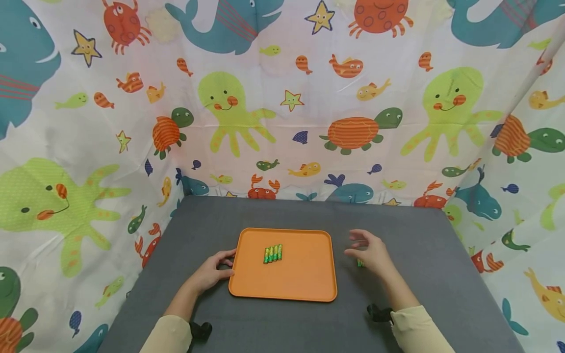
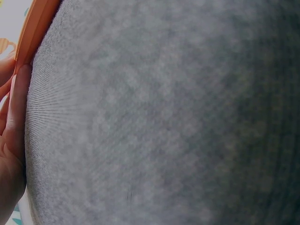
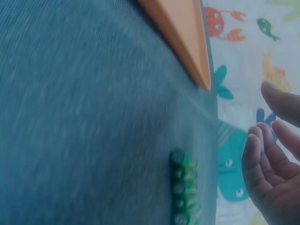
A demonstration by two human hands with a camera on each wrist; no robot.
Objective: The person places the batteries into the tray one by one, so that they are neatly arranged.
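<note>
An orange tray (image 1: 304, 274) lies in the middle of the grey table. My left hand (image 1: 213, 269) is at its left edge, with thumb and fingertips touching the rim. In the left wrist view, the fingers (image 2: 21, 103) reach along the table to the tray wall (image 2: 37, 28). On the tray, left of its middle, several green batteries (image 1: 272, 254) with gold ends lie side by side in a row. My right hand (image 1: 371, 252) hovers right of the tray, thumb and fingers apart, holding nothing. Below it, a second row of green batteries (image 3: 185, 187) sits on the table, mostly hidden in the head view.
The grey tabletop (image 1: 273, 323) extends around the tray on all sides. A white curtain (image 1: 265, 122) printed with sea animals hangs behind and at both sides. Black straps with camera mounts (image 1: 378, 313) sit at both wrists, near the beige sleeves (image 1: 419, 328).
</note>
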